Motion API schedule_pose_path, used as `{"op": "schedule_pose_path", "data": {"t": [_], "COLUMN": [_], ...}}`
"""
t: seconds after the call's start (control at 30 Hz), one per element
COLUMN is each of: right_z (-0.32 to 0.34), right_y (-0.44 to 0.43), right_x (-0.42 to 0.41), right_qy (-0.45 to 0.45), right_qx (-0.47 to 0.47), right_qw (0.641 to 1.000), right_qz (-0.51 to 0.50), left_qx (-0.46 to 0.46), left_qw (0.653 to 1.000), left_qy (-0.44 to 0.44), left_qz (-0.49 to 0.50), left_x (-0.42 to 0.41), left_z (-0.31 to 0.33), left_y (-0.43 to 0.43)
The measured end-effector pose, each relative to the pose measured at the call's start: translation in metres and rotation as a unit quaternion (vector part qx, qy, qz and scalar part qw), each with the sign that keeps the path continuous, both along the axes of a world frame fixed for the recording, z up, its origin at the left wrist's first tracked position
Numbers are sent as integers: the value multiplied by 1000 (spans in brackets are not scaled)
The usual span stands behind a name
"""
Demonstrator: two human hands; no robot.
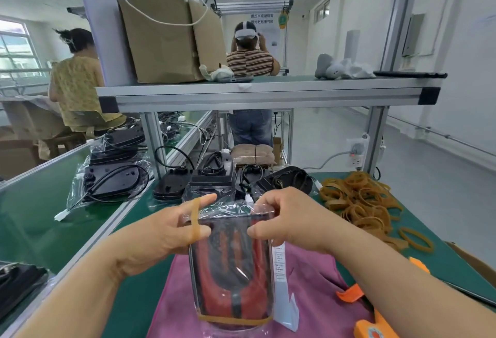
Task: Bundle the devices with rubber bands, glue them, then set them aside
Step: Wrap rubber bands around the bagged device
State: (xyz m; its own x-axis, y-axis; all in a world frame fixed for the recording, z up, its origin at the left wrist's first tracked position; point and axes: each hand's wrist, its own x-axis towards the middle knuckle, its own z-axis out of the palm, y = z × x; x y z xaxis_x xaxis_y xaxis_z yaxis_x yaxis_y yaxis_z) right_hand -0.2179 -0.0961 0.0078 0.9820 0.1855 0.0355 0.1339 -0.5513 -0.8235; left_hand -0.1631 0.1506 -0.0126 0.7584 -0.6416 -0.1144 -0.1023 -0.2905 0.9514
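Observation:
A red and black device in a clear plastic bag (232,268) stands tilted on a pink cloth (316,294) in front of me. One tan rubber band (236,319) wraps its near end. My left hand (161,233) grips the bag's upper left corner, with a second rubber band (195,221) stretched over its fingers. My right hand (288,215) pinches the bag's top right edge.
A heap of loose rubber bands (358,200) lies at the right on the green table. Black devices with cables (204,179) sit behind the bag, more bagged ones (112,179) at the left. An orange tool (373,324) lies at lower right. A metal shelf (268,90) spans overhead.

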Motion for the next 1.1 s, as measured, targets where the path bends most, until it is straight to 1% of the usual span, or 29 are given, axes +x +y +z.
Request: {"op": "schedule_pose_path", "data": {"t": [0.1, 0.17, 0.23, 0.3, 0.37, 0.4, 0.47, 0.6, 0.7, 0.8, 0.9, 1.0, 1.1], "right_z": [6, 13, 20, 25, 28, 30, 30, 27, 28, 32, 38, 42, 42], "right_y": [0, -2, -3, 0, 7, 11, 21, 32, 35, 38, 38, 26, 8], "right_x": [0, -2, -3, -4, -5, -6, -8, -5, -1, 2, 5, 7, 3], "right_qy": [0, -4, -19, -78, -158, -184, -208, -229, -244, -290, -333, -357, -373], "right_qx": [-36, -103, -165, -165, -129, -115, -119, -168, -238, -332, -383, -394, -381], "right_qw": [999, 994, 986, 983, 979, 976, 970, 954, 930, 881, 842, 829, 831], "right_qz": [19, 32, 32, 14, 2, 7, 37, 98, 139, 172, 182, 172, 158], "left_qx": [45, 71, 76, 75, 87, 96, 103, 107, 113, 112, 105, 93, 75], "left_qw": [997, 994, 993, 993, 990, 988, 987, 983, 983, 983, 984, 986, 989], "left_qy": [-61, -81, -84, -88, -102, -108, -111, -128, -132, -132, -126, -109, -120], "left_qz": [-14, -24, -30, -32, -42, -46, -57, -81, -62, -57, -75, -87, -52], "left_x": [0, -1, -3, -5, -7, -8, -11, -17, -18, -18, -18, -19, -20], "left_z": [6, 10, 12, 13, 16, 17, 21, 27, 27, 25, 25, 22, 17], "left_y": [1, 1, 0, -3, -6, -8, -14, -22, -21, -22, -24, -20, -9]}}
